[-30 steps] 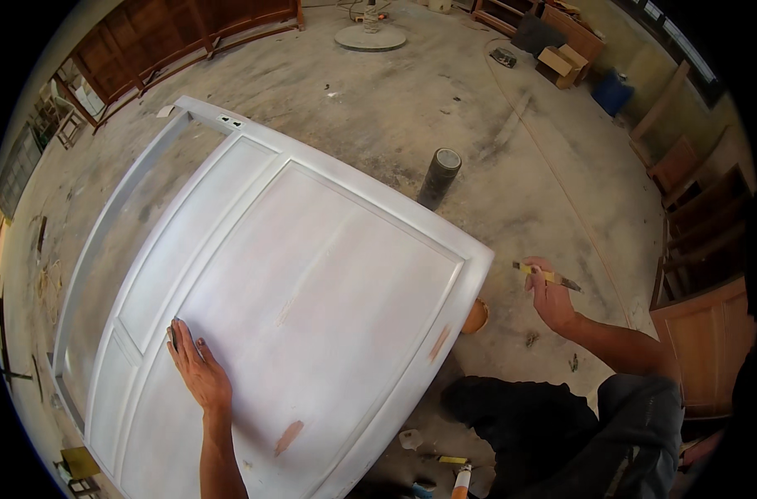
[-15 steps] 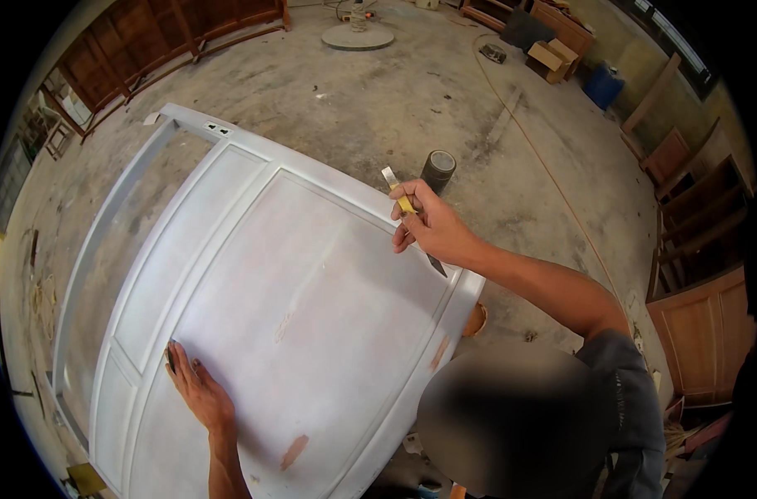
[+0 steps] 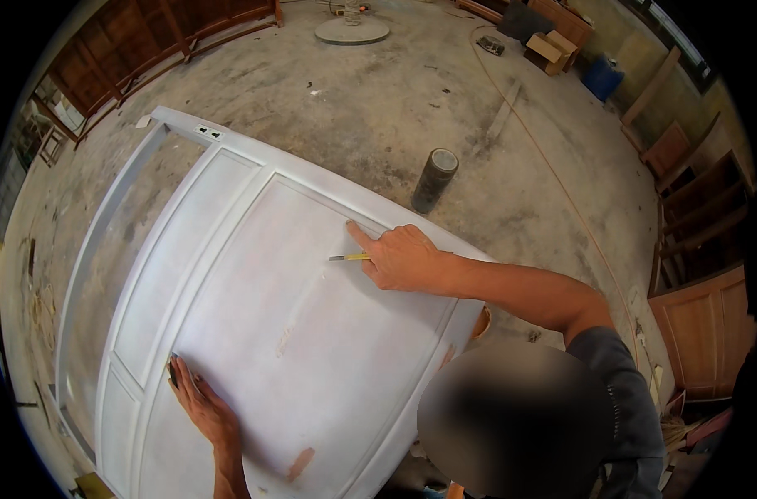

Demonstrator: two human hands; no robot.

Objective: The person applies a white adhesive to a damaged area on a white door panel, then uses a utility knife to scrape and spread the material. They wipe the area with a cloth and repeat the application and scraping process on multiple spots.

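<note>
A large white-painted wooden panel [image 3: 237, 349] with raised frame mouldings lies in front of me. My right hand [image 3: 408, 259] is over its upper right part, closed on a slim yellow utility knife [image 3: 358, 257]. The grey blade points left, just above the panel, and my index finger stretches out to the inner moulding. At the lower left, my left hand [image 3: 205, 413] rests on the panel by a moulding. A small dark flat piece [image 3: 174, 371] sits at its fingertips, mostly hidden. A pale streaky patch [image 3: 284, 342] and a brownish patch [image 3: 300, 464] mark the white surface.
A dark cylinder [image 3: 435, 179] stands beyond the panel's far edge. An orange hose [image 3: 553, 170] crosses the concrete floor. Open cardboard box [image 3: 548, 52] and blue container [image 3: 603, 78] are at the back right. Wooden furniture parts [image 3: 701, 328] line the right side.
My right hand has moved left and slightly down from the panel's right edge, turning the knife to point left. My left hand has barely shifted.
</note>
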